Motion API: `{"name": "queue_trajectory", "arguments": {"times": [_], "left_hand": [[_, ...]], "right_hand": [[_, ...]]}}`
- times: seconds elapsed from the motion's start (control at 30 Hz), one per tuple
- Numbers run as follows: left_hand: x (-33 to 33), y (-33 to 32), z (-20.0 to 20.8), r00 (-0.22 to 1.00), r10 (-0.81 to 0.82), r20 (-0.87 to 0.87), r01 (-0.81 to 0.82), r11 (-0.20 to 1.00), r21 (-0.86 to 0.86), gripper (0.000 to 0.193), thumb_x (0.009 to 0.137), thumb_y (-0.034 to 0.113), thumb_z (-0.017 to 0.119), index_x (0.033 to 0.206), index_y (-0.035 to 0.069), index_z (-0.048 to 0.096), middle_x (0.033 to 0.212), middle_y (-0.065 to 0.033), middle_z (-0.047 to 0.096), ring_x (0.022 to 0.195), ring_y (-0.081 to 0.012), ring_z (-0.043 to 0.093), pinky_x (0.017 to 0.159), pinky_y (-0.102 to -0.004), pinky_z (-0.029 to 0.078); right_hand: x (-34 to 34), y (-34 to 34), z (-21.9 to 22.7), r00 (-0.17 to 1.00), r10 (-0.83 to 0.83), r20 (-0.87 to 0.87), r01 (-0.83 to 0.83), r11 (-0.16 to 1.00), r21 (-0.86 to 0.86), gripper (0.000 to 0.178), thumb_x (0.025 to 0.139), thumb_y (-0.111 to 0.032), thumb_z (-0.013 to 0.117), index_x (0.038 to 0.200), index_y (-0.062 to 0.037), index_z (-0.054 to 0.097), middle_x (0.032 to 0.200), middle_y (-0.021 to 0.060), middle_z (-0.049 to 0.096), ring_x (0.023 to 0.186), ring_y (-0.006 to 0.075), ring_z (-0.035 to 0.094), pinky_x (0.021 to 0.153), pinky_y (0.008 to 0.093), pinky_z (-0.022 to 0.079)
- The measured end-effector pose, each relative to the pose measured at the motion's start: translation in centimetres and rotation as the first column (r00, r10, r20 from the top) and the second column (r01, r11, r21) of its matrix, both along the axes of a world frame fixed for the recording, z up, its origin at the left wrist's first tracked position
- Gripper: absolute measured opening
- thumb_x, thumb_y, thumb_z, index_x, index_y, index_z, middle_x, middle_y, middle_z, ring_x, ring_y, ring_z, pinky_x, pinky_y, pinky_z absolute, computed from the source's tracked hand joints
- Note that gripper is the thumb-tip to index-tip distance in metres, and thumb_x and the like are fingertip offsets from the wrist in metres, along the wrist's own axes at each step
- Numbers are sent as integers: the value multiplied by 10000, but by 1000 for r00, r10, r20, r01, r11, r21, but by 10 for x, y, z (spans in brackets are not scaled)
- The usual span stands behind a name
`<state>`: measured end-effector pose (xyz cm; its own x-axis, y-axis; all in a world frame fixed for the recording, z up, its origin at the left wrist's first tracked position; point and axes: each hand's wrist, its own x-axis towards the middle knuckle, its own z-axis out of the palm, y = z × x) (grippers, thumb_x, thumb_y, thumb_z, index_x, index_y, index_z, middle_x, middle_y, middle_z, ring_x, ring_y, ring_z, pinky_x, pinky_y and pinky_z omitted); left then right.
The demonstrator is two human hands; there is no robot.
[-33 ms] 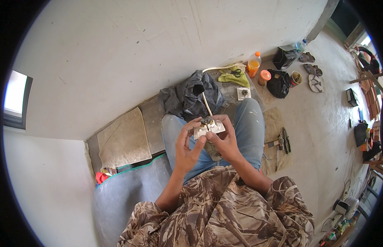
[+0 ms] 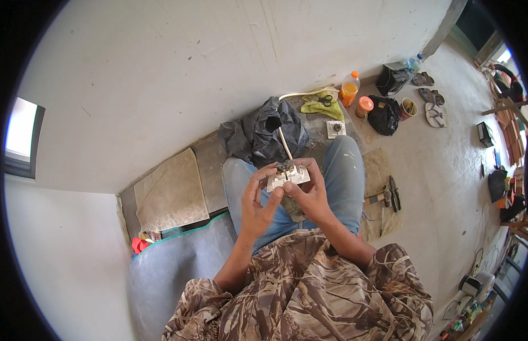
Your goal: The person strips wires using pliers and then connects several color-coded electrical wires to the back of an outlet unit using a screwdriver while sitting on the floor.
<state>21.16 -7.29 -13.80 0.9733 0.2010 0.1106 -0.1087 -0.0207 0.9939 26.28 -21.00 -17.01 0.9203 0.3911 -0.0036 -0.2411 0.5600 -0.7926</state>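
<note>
Between my knees I hold a white electrical outlet [image 2: 297, 177] up by its two sides, its dark inner mechanism with brassy parts facing away from me. My left hand [image 2: 260, 199] grips its left side, the thumb at the lower edge. My right hand [image 2: 310, 196] closes on the right side, thumb pressed against the near edge. A white cable [image 2: 284, 143] runs from the outlet's far side up to a crumpled dark plastic bag [image 2: 265, 133]. Beyond my right knee lies a similar white square outlet [image 2: 335, 129] with a dark centre.
A yellow-green cloth [image 2: 326, 111] with scissors [image 2: 326, 100] lies near an orange drink bottle [image 2: 349, 89] and a lidded jar [image 2: 364, 106]. Pliers [image 2: 395, 194] rest on a tan mat [image 2: 383, 224] to my right. The wall [image 2: 178, 74] rises close ahead.
</note>
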Motion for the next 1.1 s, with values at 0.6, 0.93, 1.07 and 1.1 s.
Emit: {"name": "queue_trajectory", "arguments": {"times": [0.6,0.93,1.07,1.1], "left_hand": [[-3,-1,5,999,-25,40,21,995,101,498,897,134,714,1319,-1,486,1360,-169,506,1246,-237,519,1077,-376,404],[-3,11,11,999,28,28,-33,980,195,236,860,95,718,1062,3,637,1117,-145,646,1073,-246,610,964,-347,449],[1,20,11,998,-45,35,33,960,277,126,867,79,706,935,-3,639,948,-113,659,920,-228,634,862,-324,477],[1,20,10,999,-42,27,31,946,322,118,872,77,700,928,-3,634,943,-113,659,906,-223,631,844,-324,479]], "right_hand": [[3,-4,-16,994,-21,104,20,1000,11,466,891,-250,661,1277,-38,509,1420,160,442,1259,196,468,1043,350,377],[1,-8,-3,958,66,281,-62,998,-22,408,896,-202,651,1252,-47,526,1385,152,449,1217,225,517,1026,359,390],[-2,-11,-7,914,107,390,-42,984,-172,367,904,-180,665,1216,-32,541,1333,150,474,1178,218,531,981,357,416],[-2,-11,-10,913,104,395,-21,978,-208,358,905,-185,666,1204,-29,545,1311,154,481,1169,231,536,972,360,421]]}}
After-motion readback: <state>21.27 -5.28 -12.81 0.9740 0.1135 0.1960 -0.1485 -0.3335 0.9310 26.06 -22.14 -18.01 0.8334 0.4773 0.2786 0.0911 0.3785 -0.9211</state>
